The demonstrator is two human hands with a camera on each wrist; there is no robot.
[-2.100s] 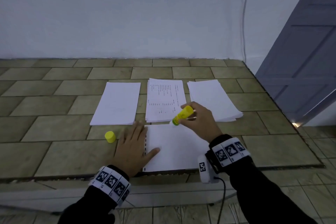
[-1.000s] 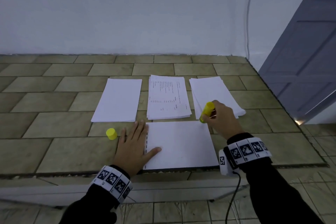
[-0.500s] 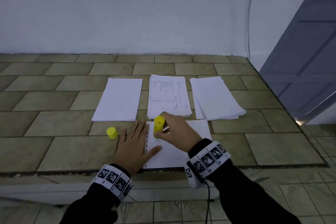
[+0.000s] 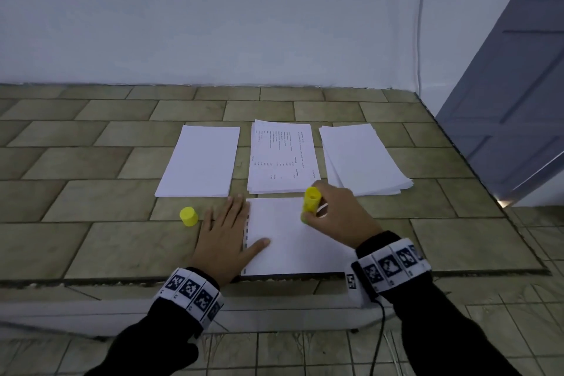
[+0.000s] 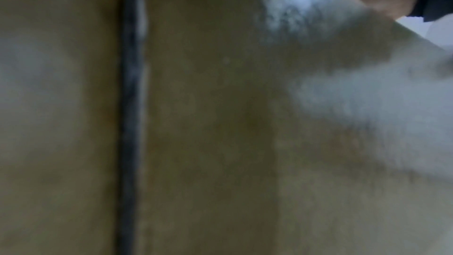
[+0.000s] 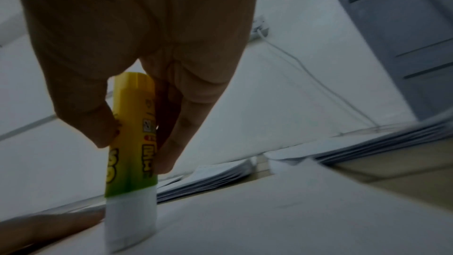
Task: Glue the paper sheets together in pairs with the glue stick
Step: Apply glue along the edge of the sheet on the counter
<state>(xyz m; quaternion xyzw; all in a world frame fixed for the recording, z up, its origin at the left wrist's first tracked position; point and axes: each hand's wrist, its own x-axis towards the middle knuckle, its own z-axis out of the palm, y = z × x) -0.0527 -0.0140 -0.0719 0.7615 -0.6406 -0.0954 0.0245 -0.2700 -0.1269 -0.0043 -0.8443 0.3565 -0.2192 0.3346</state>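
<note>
Right hand grips glue stick mid-barrel | left hand lies flat, pinning flimsy paper sheet | sheet likely creases easily.

Room and obstacles on the tiled counter

Three stacks line the far side with narrow tile gaps between them; the near sheet lies just in front, pinned at its left edge by the left hand. The cap stands just left of that hand. Open tiles stretch wide left and right.
</note>
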